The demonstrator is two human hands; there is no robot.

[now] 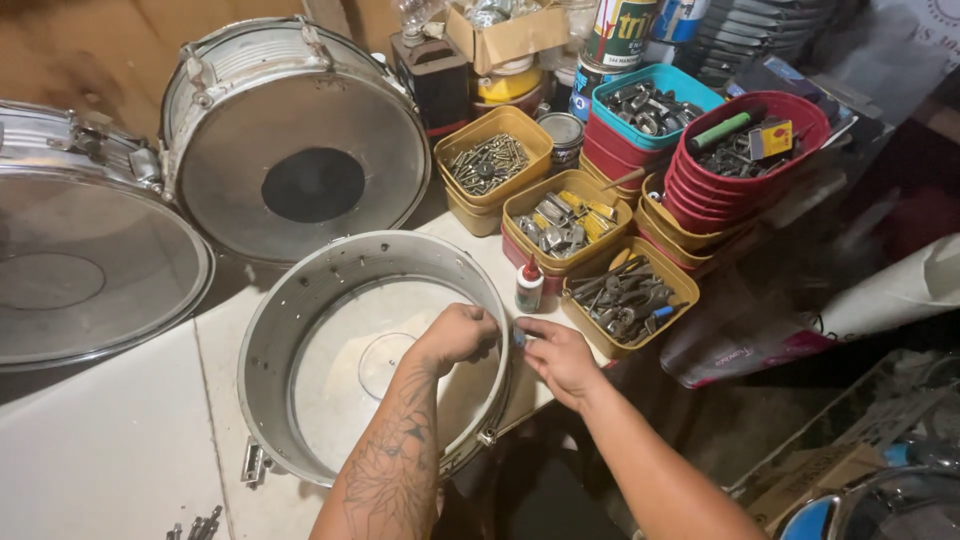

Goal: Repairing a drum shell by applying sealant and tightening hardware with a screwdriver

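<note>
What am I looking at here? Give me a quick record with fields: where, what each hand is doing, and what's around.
Place: white table crowded with drum parts
Main thing: silver drum shell lying flat, open side up
Left hand: inside the shell's rim, at the right wall
Right hand: outside the same wall, fingers pinching a small part, too small to tell
Nearby: small glue bottle; yellow tubs of metal hardware; red tubs; two finished drums at the left
</note>
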